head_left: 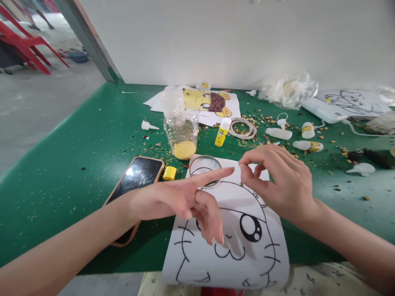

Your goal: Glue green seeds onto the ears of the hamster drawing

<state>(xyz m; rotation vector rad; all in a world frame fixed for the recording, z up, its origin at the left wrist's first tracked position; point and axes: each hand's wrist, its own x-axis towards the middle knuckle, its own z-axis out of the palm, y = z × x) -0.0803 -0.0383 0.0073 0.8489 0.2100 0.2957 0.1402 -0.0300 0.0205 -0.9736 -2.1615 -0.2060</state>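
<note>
My left hand [182,197] hovers over a sheet with a black line drawing of a whiskered animal face [228,257], index finger stretched out to the right and the others loosely bent, holding nothing visible. Thumb and index finger of my right hand [277,181] are pinched together close to that fingertip; whatever they hold is too small to make out. Behind my left index finger, a round clear-centred ring [191,165] lies on the sheet's top edge. The sheet's lower end hangs over the table edge.
A clear plastic jar [182,129] holds yellow grains. Around it are a phone [138,174], a yellow cap [169,173], a glue stick [222,132] and a coiled tube [242,128]. Small bottles [278,133], plastic bags [290,90] and scattered grains lie on the green table [70,164].
</note>
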